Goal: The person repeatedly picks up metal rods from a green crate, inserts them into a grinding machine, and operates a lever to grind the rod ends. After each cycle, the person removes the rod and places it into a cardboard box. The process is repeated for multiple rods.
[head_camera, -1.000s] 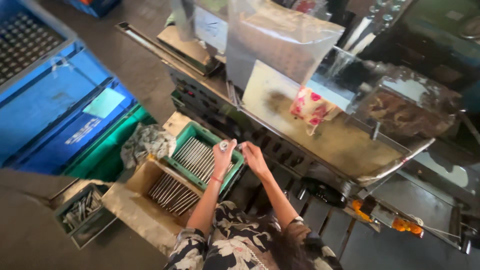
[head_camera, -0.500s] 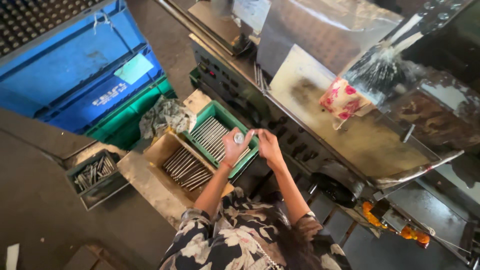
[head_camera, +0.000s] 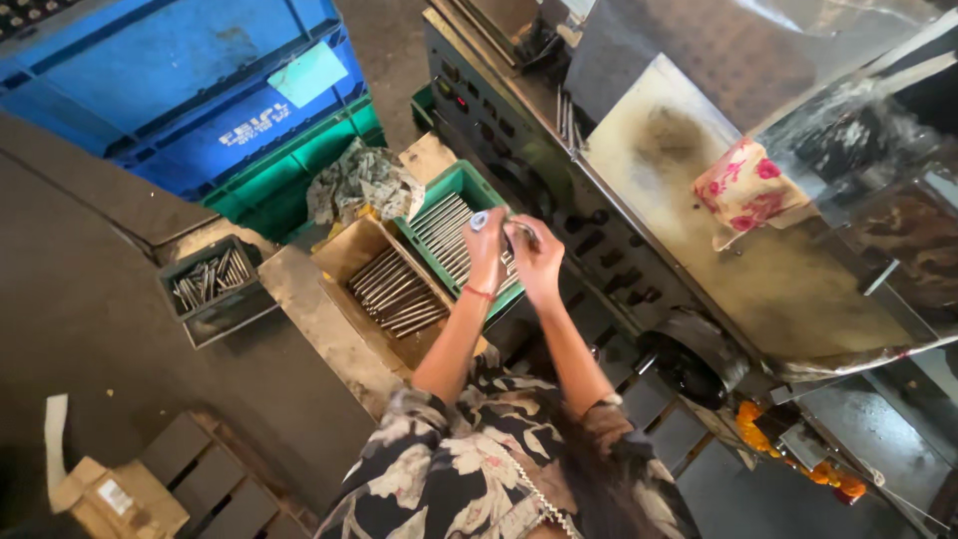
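Observation:
My left hand (head_camera: pixel 486 258), with a red band at the wrist, and my right hand (head_camera: pixel 537 262) are side by side over the green tray (head_camera: pixel 436 195) of metal rods. Together they grip a short metal rod (head_camera: pixel 480 220) whose shiny round end sticks up above my left fingers. The rest of the rod is hidden inside both fists. Long grey rods (head_camera: pixel 444 230) lie in rows in the tray under my hands. Left of it, a cardboard box (head_camera: pixel 351 248) holds more rods (head_camera: pixel 394 291).
A grey machine (head_camera: pixel 699 200) with a stained metal top runs along the right, with a floral cloth (head_camera: pixel 743 185) lying on it. A crumpled rag (head_camera: pixel 364 185), blue crates (head_camera: pixel 200 90) and a green crate (head_camera: pixel 299 185) are at the back left. A small dark bin (head_camera: pixel 215 282) holds short pins.
The view has swung, so everything sits further right and closer. My two hands have stayed together over the green tray, still closed around the rod.

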`<state>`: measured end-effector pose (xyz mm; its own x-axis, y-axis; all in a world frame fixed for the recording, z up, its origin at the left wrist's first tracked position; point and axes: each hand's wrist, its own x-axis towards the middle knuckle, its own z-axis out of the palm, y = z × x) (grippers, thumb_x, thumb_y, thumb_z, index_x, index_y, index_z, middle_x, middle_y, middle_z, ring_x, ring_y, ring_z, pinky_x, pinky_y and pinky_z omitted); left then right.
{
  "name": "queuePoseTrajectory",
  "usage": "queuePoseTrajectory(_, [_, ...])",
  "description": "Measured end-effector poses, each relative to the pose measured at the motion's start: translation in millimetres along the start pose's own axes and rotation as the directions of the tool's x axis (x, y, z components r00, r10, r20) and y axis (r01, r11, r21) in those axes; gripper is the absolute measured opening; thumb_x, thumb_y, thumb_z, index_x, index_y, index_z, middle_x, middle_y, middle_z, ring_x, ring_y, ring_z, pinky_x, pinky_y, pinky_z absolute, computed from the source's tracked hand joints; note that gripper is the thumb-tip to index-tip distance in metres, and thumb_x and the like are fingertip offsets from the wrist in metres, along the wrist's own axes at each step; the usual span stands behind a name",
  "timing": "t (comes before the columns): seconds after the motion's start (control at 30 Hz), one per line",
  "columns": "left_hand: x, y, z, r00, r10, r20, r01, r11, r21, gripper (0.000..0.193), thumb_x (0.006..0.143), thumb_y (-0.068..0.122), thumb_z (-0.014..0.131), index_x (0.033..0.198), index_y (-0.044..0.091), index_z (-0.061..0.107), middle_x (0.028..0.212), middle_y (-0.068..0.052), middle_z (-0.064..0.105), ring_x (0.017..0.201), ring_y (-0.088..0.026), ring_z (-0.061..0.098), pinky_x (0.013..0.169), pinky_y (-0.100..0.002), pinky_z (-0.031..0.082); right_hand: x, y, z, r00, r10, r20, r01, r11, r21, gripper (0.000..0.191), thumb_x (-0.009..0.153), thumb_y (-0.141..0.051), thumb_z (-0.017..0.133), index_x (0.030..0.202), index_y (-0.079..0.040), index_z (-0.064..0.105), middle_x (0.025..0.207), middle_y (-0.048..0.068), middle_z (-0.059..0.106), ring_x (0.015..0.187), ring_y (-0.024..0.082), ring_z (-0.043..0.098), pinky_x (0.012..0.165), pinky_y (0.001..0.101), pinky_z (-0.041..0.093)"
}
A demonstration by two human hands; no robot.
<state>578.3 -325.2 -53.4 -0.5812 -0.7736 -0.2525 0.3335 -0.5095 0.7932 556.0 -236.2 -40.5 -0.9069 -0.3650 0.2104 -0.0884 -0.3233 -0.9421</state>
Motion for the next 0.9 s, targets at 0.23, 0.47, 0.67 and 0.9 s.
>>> queuePoseTrajectory(0.23, [7,-5,-10,0.905,0.05,0.422,-0.231,0.892,0.39,0.028,0.104,0.03,0.064,0.091,0.005,0.066,0.078,0.001,0.059,0.072,-0.008,0.05,0.062,-0.029,0.041,14,-6,-3,0.985,0.032,-0.171,-0.033,0.999,-0.003,0.016,0.101,-0.011,0.072,0.111,0.001,0.072,0.085,0.0,0.065,0.058,0.004,0.048,0.048,0.0226,0.037])
queuePoseTrajectory(0.47, [4,-51,-48,0.912,-0.124,0.391,-0.359,0.216,0.908,0.025,0.097,0.028,0.067,0.095,0.003,0.066,0.083,-0.02,0.068,0.081,-0.039,0.066,0.073,-0.051,0.05,28,-46,-41,0.924,-0.036,-0.381,0.118,0.974,0.193,0.019,0.102,-0.017,0.071,0.112,-0.001,0.068,0.073,-0.002,0.053,0.049,0.005,0.043,0.044,0.0253,0.039])
queuePoseTrajectory(0.67, [14,-54,-79,0.818,-0.049,0.573,-0.571,0.047,0.819,0.029,0.079,0.009,0.063,0.105,0.008,0.075,0.095,-0.022,0.071,0.092,-0.04,0.069,0.082,-0.048,0.055,-25,-32,-98,0.905,-0.123,-0.408,0.138,0.99,0.008,0.018,0.104,-0.015,0.069,0.114,-0.001,0.065,0.079,0.001,0.06,0.054,0.007,0.048,0.048,0.0241,0.039])
queuePoseTrajectory(0.9, [20,-7,-171,0.971,0.199,0.135,-0.225,0.554,0.802,0.024,0.096,0.018,0.055,0.108,0.01,0.074,0.099,-0.015,0.077,0.087,-0.033,0.075,0.082,-0.043,0.06,-106,-19,-159,0.84,-0.072,-0.537,-0.135,0.932,-0.336,0.021,0.105,-0.015,0.069,0.116,0.003,0.068,0.079,0.002,0.062,0.057,0.007,0.051,0.051,0.0233,0.043])
